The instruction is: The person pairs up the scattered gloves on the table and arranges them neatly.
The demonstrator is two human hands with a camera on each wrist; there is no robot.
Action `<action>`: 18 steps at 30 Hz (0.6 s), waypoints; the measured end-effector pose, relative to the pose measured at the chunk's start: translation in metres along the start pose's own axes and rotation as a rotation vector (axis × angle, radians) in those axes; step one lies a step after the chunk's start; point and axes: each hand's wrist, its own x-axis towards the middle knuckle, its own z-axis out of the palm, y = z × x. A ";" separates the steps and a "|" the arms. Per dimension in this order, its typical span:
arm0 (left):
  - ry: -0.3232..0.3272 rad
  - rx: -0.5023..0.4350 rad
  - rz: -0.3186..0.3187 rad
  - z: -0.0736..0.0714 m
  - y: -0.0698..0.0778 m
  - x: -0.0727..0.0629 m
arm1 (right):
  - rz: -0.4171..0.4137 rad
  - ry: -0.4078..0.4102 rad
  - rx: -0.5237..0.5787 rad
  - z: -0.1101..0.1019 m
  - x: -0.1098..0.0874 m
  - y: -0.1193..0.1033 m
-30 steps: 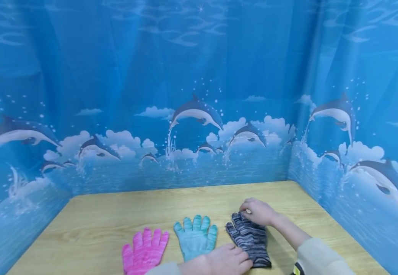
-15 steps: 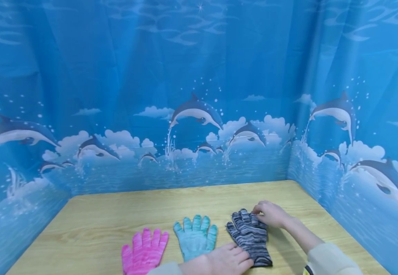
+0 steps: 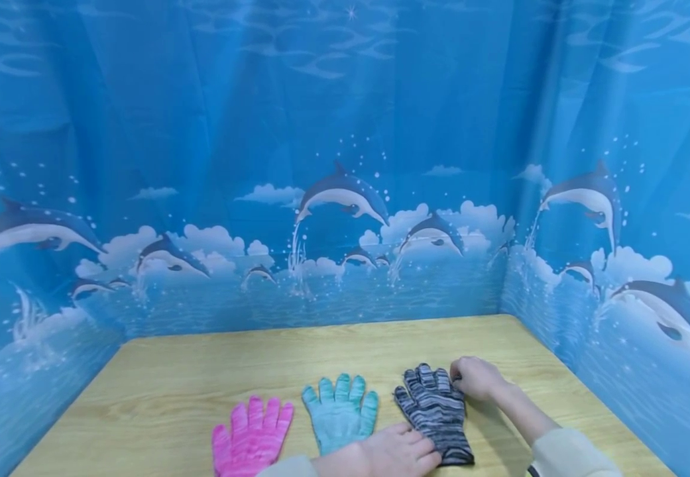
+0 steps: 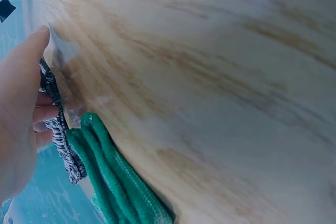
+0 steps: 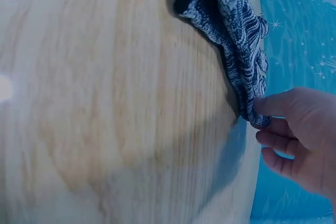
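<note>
A black-and-white marled knit glove (image 3: 437,417) lies on the table at the right of a row, its fingers spread away from me. My right hand (image 3: 478,377) pinches one of its outer fingers on the right side; in the right wrist view the thumb and forefinger (image 5: 273,104) close on that glove finger's tip. My left hand (image 3: 397,450) rests on the glove's lower left edge near the cuff, fingers fairly straight. In the left wrist view, my left hand (image 4: 18,103) touches the striped glove (image 4: 65,148) beside a green one (image 4: 118,182).
Left of the striped glove lie a teal glove (image 3: 341,414), its cuff partly behind my left forearm, and a pink glove (image 3: 252,434). The wood-grain table (image 3: 201,371) is bordered by a blue dolphin-print curtain (image 3: 261,132) at the back and sides.
My right hand has shifted right and slightly nearer, from the glove's middle fingertips to its outer right finger. The glove's fingers now lie more spread. My left hand has stayed in place.
</note>
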 end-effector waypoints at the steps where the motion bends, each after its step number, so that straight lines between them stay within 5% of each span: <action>1: -0.003 -0.001 -0.003 0.000 0.000 0.000 | -0.017 0.014 0.001 0.000 0.000 0.001; 9: -0.022 -0.032 -0.008 -0.003 -0.002 0.001 | -0.165 0.022 0.060 -0.006 -0.002 0.005; 18: -0.140 -0.228 -0.031 -0.013 -0.010 0.004 | -0.221 -0.031 0.114 -0.002 -0.001 0.010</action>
